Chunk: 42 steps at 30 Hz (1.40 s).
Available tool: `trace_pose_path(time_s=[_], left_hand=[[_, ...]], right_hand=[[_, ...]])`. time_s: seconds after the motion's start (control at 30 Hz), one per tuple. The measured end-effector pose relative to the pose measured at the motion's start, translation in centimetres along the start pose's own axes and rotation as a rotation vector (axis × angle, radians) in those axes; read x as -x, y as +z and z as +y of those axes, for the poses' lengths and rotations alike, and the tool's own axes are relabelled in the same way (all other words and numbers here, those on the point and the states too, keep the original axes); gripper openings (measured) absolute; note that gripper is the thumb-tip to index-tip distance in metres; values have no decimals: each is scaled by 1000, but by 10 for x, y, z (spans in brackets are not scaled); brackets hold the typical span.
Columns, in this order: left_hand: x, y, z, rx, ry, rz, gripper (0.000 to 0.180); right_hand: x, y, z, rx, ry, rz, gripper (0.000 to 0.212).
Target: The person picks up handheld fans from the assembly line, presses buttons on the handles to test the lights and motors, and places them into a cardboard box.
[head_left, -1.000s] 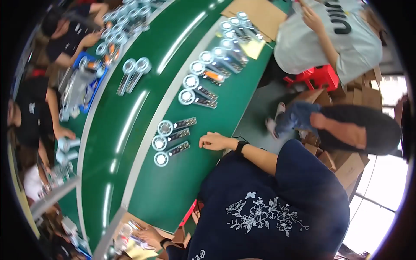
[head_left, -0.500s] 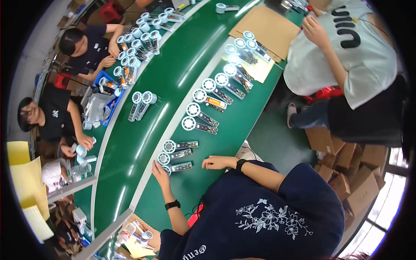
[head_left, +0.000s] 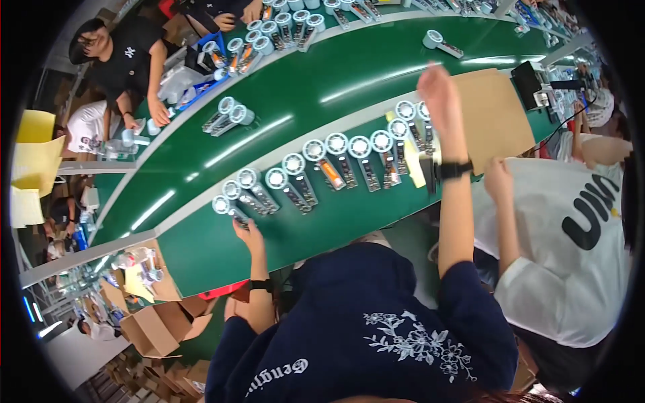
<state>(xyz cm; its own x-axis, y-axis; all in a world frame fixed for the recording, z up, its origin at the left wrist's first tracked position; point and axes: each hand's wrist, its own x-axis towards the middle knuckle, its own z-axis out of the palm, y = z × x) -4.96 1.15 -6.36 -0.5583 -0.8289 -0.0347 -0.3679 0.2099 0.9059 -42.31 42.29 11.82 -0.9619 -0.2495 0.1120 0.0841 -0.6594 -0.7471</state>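
A slanting row of pale blue handheld fans lies on the green worktop; each has a round grille head, and their handles show dark boards or orange parts inside. At the row's left end, my left hand is closed about the handle end of the leftmost fan. My right hand is stretched out over the row's right end, toward the belt. It is slightly blurred, with fingers extended and nothing visible in it. It partly hides a fan there. Beyond it, a lone fan lies on the belt.
A green conveyor belt curves past the worktop, carrying a pair of fans. Flat cardboard lies to the right, beside a co-worker in a white shirt. Across the belt sit other people, a blue tray and many fans.
The view has turned. My right hand has risen from near the worktop's front edge and reached out over the row. My left hand has moved from beside a fan head to the leftmost fan's handle.
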Motion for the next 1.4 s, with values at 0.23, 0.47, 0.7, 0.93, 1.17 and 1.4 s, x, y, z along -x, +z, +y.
trace_pose_path(time_s=[0.23,0.47,0.7,0.93,1.17,1.4], left_hand=[[49,29,34,-508,228,-38,69],[42,14,27,-806,160,105,59],[36,23,17,-765,178,92,53],[30,20,33,-795,47,138,57],[29,9,26,-727,91,152,56],[39,-9,15,-625,108,169,55]], right_hand=[[-183,-99,-101,-183,76,640,31],[-221,-189,-93,726,285,723,38],[-255,-361,-20,1958,301,33,79],[-262,-314,18,2019,348,-291,44],[-219,-207,35,806,723,216,31],[-93,45,111,452,708,-127,20]])
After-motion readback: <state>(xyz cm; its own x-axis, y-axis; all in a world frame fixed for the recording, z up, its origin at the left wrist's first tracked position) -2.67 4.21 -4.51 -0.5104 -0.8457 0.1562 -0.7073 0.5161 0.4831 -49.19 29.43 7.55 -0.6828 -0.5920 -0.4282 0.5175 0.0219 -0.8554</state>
